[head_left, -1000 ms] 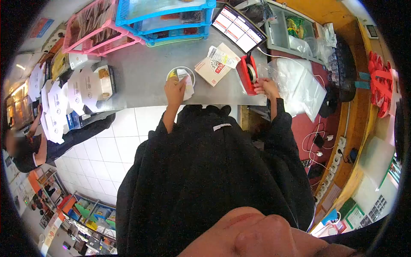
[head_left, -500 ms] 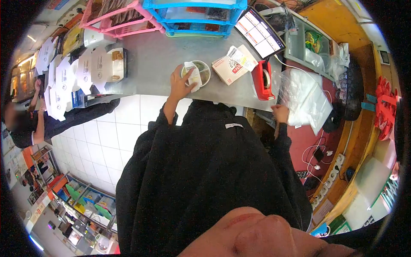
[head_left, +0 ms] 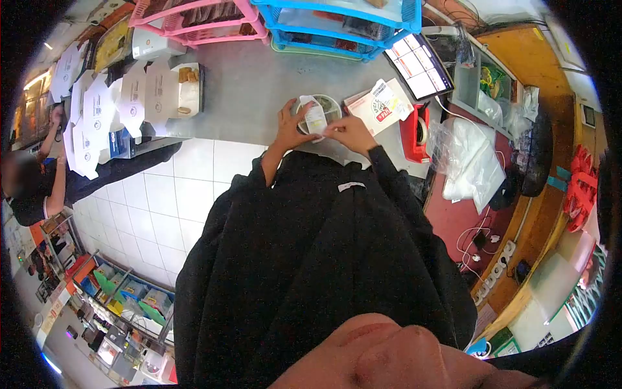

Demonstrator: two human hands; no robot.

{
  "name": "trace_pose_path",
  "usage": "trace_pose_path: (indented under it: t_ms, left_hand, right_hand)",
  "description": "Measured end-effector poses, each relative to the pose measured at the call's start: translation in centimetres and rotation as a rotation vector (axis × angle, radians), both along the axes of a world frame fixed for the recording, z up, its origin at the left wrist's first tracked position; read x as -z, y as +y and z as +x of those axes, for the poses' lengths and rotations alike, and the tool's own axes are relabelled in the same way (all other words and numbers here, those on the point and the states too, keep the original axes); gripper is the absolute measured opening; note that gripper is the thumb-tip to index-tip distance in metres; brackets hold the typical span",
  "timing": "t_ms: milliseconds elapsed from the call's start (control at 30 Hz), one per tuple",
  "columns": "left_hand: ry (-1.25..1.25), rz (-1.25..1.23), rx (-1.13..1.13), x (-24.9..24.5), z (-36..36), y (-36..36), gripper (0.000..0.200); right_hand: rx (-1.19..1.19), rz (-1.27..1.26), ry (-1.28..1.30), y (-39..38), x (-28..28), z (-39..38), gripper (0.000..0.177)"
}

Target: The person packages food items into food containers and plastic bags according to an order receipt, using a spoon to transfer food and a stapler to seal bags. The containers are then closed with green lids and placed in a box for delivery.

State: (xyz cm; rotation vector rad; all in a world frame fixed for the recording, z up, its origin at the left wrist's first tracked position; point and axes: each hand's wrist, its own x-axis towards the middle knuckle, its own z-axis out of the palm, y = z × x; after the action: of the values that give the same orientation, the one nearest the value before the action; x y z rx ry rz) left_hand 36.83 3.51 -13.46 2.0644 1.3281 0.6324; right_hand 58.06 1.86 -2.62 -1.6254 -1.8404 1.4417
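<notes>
On the metal counter stands a round clear container [head_left: 330, 111] with a white paper label [head_left: 315, 119] over its left part. My left hand [head_left: 291, 128] is curved around the container's left side, thumb and fingers gripping it. My right hand [head_left: 351, 133] is at the container's lower right edge, fingers pinched together by the label's lower end; what they pinch is too small to make out. Just right of the container lies a white and red box [head_left: 378, 111] with a paper on it. A red tape dispenser [head_left: 414, 133] stands to the right of the box.
Pink [head_left: 194, 29] and blue racks [head_left: 337, 29] stand at the counter's back, with a tablet [head_left: 420, 63] to their right. Open white boxes [head_left: 133, 97] line the left. Plastic bags [head_left: 470, 162] lie at right. Another person [head_left: 39, 188] is at far left.
My right hand has moved left and up from beside the plastic bags to the container's edge. My left hand stays at the container. The whole view has shifted slightly.
</notes>
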Motion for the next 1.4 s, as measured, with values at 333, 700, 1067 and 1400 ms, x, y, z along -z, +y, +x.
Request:
trace_pose_path:
  t_ms: [333, 700, 1067, 1400]
  left_hand:
    - [0.057, -0.007, -0.001, 0.3, -0.1, 0.3, 0.094]
    - [0.149, 0.005, 0.022, -0.4, 0.8, 0.4, 0.096]
    - [0.116, -0.050, 0.076, -0.3, 1.1, 0.8, 0.096]
    - [0.044, 0.205, 0.084, -3.7, 4.2, -1.0, 0.086]
  right_hand:
    - [-0.193, 0.116, -0.682, 4.5, 5.9, -4.1, 0.057]
    - [-0.197, 0.216, -0.751, 7.0, 6.9, -2.2, 0.019]
    - [-0.069, 0.277, -0.616, 1.3, 6.1, -0.9, 0.028]
    - [0.749, 0.270, -0.025, -11.5, -2.0, 23.6, 0.023]
